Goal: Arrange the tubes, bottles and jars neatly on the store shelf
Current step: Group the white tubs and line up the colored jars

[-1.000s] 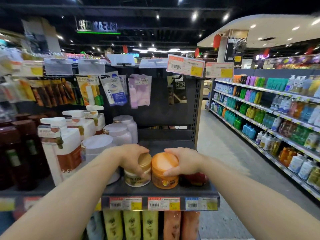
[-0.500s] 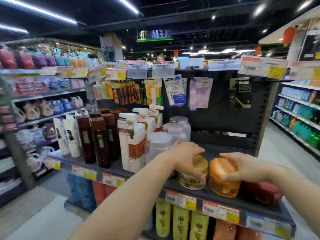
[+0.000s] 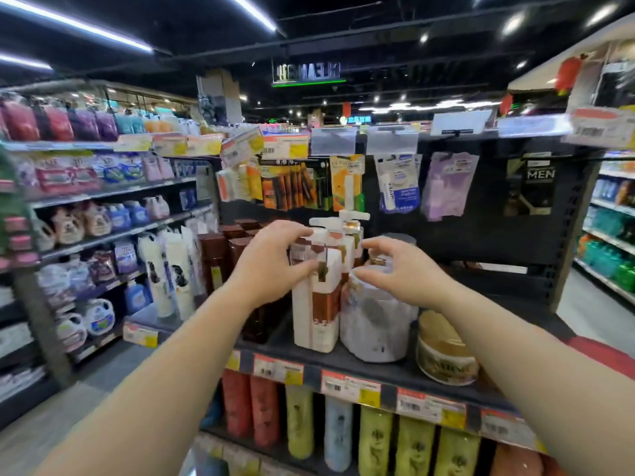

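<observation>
Looks maybe halfway: the gold-lid jar [image 3: 446, 352] sits squared up at the shelf [image 3: 405, 371] front, while the left hand [image 3: 271, 266] grips the white pump bottle [image 3: 318, 297] and the right hand [image 3: 402, 269] hovers loosely spread over the grey jar [image 3: 374, 317] beside it.

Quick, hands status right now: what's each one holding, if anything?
Left hand: grip closed around the top of the front white pump bottle.
Right hand: fingers spread over the white jar; whether they actually touch it cannot be told.
</observation>
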Tool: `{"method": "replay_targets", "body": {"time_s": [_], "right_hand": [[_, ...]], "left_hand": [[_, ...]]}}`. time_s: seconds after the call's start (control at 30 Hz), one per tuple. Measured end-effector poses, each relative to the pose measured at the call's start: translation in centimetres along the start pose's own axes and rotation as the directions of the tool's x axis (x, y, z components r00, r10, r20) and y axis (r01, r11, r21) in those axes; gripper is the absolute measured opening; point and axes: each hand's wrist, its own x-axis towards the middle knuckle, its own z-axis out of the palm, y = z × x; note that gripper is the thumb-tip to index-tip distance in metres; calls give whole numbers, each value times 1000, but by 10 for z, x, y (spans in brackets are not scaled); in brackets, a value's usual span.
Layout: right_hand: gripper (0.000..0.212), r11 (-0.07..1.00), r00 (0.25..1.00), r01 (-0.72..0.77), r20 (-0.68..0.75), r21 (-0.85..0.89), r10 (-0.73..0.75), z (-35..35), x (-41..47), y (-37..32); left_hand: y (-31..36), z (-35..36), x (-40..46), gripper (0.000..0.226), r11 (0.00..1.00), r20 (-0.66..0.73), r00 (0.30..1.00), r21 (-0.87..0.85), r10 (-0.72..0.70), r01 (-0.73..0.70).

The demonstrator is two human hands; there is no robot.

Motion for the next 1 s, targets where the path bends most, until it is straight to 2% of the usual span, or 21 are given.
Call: {"method": "replay_targets", "body": {"time_s": [0.1, 0.23, 0.37, 0.47, 0.73, 1.0], "right_hand": [[68, 991, 997, -56, -65, -120, 48, 26, 17, -15], [73, 928, 992, -125, -58, -352, 112, 44, 21, -30], [68, 909, 974, -228, -74, -348, 215, 56, 26, -31], [58, 913, 965, -263, -88, -310, 248, 58, 28, -35], [49, 907, 959, -282, -116, -313, 258, 63, 29, -49], [53, 933, 966, -257, -74, -251, 247, 68, 32, -41]], "left_hand": [[-39, -8, 7, 62, 991, 75, 997, 126, 28, -37], [-59, -13, 22, 70, 970, 204, 971, 179, 127, -164], [-63, -15, 40, 68, 919, 279, 926, 228, 255, -322], [-61, -15, 49, 62, 879, 298, 907, 285, 298, -383], [-68, -16, 52, 57, 890, 294, 912, 272, 286, -367], [-69, -15, 54, 51, 909, 260, 928, 250, 268, -332]]}}
